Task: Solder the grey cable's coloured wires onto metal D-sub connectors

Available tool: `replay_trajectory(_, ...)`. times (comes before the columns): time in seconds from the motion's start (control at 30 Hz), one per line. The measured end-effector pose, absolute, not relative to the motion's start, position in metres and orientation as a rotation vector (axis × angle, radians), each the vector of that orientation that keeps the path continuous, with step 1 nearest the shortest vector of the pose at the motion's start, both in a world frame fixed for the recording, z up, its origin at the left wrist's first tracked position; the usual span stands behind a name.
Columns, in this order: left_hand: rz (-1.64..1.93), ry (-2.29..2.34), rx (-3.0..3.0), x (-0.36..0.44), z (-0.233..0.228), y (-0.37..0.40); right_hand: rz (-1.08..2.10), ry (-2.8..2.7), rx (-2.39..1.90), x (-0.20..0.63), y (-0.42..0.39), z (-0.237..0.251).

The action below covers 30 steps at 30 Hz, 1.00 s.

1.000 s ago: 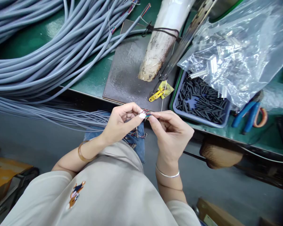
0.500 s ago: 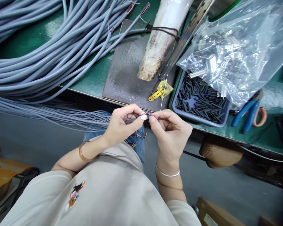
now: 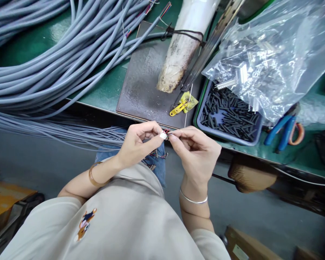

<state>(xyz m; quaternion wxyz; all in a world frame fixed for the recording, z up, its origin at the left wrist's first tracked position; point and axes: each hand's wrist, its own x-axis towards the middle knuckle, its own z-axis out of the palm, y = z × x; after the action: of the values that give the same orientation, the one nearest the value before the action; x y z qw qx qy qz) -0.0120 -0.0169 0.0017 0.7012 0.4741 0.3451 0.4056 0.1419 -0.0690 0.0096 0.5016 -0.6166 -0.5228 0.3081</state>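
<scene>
My left hand [image 3: 139, 142] and my right hand [image 3: 196, 151] meet just below the bench edge, fingertips almost touching. Between them they pinch the stripped end of a grey cable, where thin coloured wires [image 3: 167, 132] show red and blue. The left thumb and forefinger hold the cable end; the right fingertips grip the wire tips. More small wire ends and black sleeves [image 3: 157, 155] lie on my lap below the hands. The grey cable itself is mostly hidden by my left hand.
A big bundle of grey cables [image 3: 56, 61] covers the green bench at left. A dark metal plate [image 3: 146, 83] holds a wrapped tool [image 3: 181, 50]. A blue tray of black tubing pieces [image 3: 227, 113], a clear bag of parts [image 3: 268, 54] and blue-handled cutters [image 3: 283, 130] lie right.
My hands have drawn slightly closer together, so less of the coloured wires shows between the fingertips. Nothing else has moved.
</scene>
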Motion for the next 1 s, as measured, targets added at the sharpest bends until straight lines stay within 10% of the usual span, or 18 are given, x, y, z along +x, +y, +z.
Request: replay_trajectory(1.0,0.988,0.801,0.920,-0.010,0.007,-0.020,0.873,-1.123,-1.500,0.138,-0.069,0.002)
